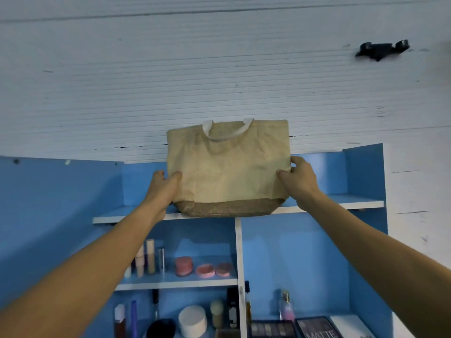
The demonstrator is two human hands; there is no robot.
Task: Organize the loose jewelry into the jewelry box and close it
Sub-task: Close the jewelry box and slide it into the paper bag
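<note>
Head view. Both arms are reaching up to the blue cabinet's top shelf [341,203]. A tan bag [229,167] is standing upright at the middle of that shelf's front edge, its darker base overhanging slightly. The left hand [166,184] is gripping the bag's left side, thumb lying on the front face. The right hand [299,178] is gripping the right side the same way, fingers curling behind the edge. So the bag is sitting squarely between the two hands. Jewelry box: cannot tell where. Pink compacts [205,269] are resting on the lower left shelf; palettes [314,326] are lying at the bottom right.
</note>
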